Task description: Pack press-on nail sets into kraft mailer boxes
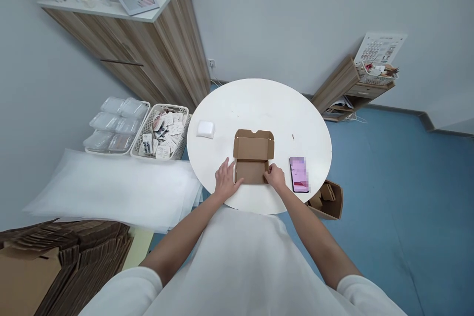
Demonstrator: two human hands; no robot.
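Observation:
An opened brown cardboard box (252, 170) lies on the round white table (259, 103) in front of me, its lid flap raised on the far side. My left hand (225, 182) rests against the box's left side with the fingers spread and the thumb at the near left corner. At the right front corner, my right hand (274, 176) has its fingers closed on the box's side wall. A small white packet (206, 129) lies to the left on the table, and a phone (299, 175) with a pink screen lies to the right.
Left of the table stand a basket of cards and small packs (166, 133) and a basket of clear packages (118, 123). White sheets (122, 182) and a stack of flattened cardboard (74, 261) are nearer me. A carton (335, 207) sits below the table's right edge.

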